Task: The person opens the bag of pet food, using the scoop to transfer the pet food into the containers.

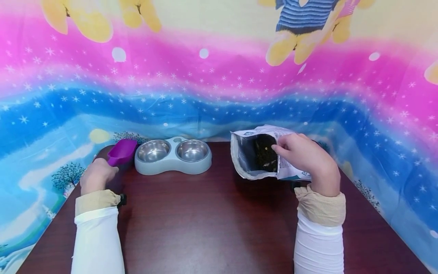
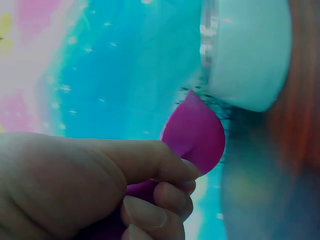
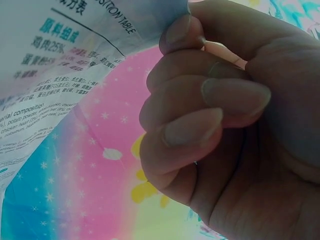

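Observation:
In my left hand (image 1: 97,176) I grip the handle of a purple scoop (image 1: 123,150); its bowl points away toward the back in the head view. The left wrist view shows my thumb and curled fingers round the scoop's handle (image 2: 142,189). My right hand (image 1: 308,156) pinches the upper edge of a white printed bag (image 1: 254,131), tilted with its open mouth facing left. Dark contents (image 1: 266,154) show inside the bag. Seen from the right wrist, thumb and forefinger hold the bag's edge while the other fingers curl below it.
A pale grey-blue double pet bowl (image 1: 174,167) with two shiny metal basins stands at the back, just right of the scoop. Beneath everything is a dark reddish-brown table (image 1: 212,228). A colourful patterned cloth (image 1: 205,95) rises behind and along both sides.

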{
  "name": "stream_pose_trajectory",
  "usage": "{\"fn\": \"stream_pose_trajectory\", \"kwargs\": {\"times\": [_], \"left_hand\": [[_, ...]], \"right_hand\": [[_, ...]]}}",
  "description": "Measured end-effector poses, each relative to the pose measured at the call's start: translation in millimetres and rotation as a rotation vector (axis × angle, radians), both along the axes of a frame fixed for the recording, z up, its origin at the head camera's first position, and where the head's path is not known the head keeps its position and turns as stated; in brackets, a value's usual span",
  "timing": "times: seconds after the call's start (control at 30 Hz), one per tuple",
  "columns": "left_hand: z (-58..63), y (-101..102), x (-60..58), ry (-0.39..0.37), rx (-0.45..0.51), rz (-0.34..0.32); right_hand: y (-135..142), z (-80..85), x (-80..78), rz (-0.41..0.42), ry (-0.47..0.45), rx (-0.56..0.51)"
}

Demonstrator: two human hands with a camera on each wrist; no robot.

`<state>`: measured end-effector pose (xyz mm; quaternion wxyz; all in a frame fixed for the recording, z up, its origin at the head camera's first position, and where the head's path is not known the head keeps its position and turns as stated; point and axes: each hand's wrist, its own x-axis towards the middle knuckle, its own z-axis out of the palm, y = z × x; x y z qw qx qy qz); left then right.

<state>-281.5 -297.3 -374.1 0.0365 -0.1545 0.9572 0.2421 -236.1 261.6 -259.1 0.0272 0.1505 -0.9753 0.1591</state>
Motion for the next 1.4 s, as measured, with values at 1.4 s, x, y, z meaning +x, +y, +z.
{"fn": "stream_pose_trajectory", "kwargs": {"times": [1.4], "left_hand": [[90.7, 165.2, 52.2, 0.267, -0.004, -0.812]], "right_hand": [[-5.5, 0.2, 1.7, 0.023, 0.049, 0.059]]}}
